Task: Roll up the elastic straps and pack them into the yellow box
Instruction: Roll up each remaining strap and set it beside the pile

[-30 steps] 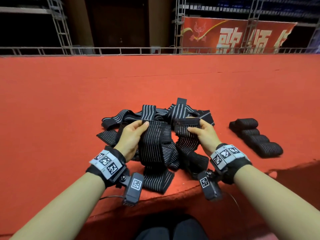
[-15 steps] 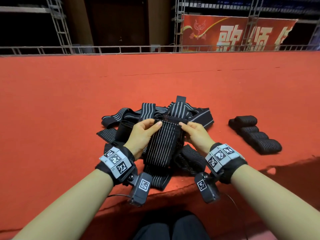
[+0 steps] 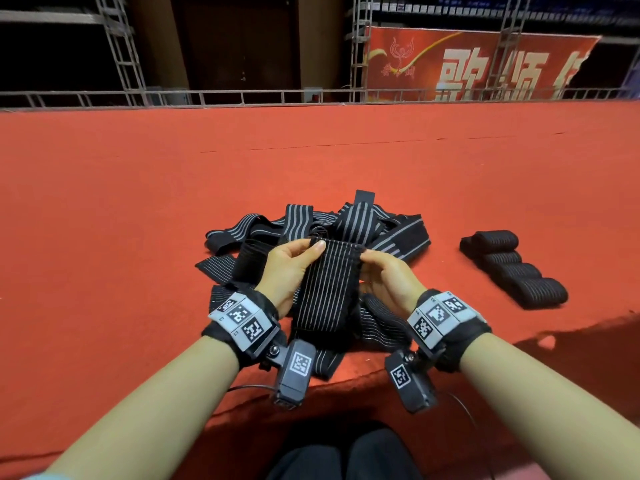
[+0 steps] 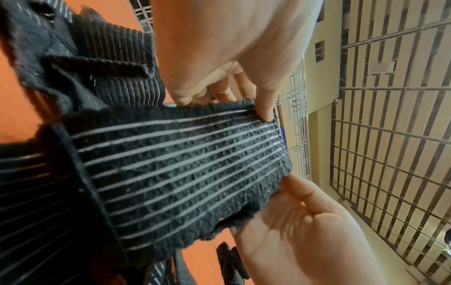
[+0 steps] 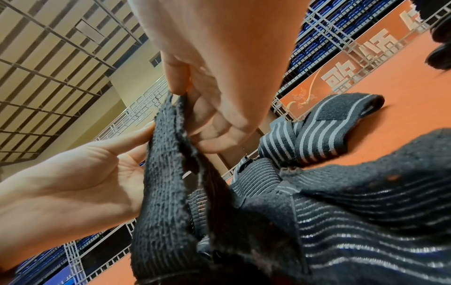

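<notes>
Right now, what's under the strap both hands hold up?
Under the held strap, pinched at its top corners by the left hand and right hand, lies the loose strap pile on the red surface. How many straps it covers cannot be seen.

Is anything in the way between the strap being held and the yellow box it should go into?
Cannot be judged: no yellow box shows in any view. Both the left hand and the right hand already pinch the strap's top edge directly, above the pile of loose straps.
</notes>
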`<action>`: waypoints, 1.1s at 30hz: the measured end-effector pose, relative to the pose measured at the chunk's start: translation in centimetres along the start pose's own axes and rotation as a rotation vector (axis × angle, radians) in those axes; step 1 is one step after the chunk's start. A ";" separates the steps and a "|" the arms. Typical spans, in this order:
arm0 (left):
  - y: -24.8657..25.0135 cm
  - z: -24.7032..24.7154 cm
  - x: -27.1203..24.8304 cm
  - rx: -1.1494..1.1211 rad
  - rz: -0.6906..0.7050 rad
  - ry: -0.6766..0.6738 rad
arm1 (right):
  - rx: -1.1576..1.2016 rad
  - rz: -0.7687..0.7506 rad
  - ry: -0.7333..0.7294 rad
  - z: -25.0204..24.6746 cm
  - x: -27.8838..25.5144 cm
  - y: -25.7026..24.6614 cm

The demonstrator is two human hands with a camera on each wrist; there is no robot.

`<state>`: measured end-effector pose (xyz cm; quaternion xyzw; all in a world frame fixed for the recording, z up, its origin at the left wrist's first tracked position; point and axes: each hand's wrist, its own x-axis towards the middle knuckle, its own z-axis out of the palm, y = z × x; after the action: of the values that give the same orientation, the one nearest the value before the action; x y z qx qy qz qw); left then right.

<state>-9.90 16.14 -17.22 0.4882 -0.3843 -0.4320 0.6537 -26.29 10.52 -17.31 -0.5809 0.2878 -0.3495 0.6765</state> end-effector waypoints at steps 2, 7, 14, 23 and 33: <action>-0.2 0.0 0.1 -0.017 -0.007 0.021 | 0.005 0.002 -0.004 0.0 0.1 0.2; -0.8 0.6 0.0 -0.059 0.019 0.077 | 0.012 0.000 -0.008 0.5 -0.2 -0.1; -1.3 1.4 -0.3 -0.105 -0.003 0.148 | -0.188 -0.096 0.066 0.7 -0.2 0.4; 1.6 1.7 -1.4 0.133 0.088 -0.001 | -0.408 -0.209 0.166 1.4 -0.8 -2.1; 14.5 4.6 -5.1 0.235 0.593 -0.030 | -0.271 -0.592 0.243 5.6 -3.4 -13.9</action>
<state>-13.07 21.67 -2.56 0.4207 -0.5668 -0.1825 0.6844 -25.73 15.41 -2.78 -0.6780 0.2291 -0.5557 0.4231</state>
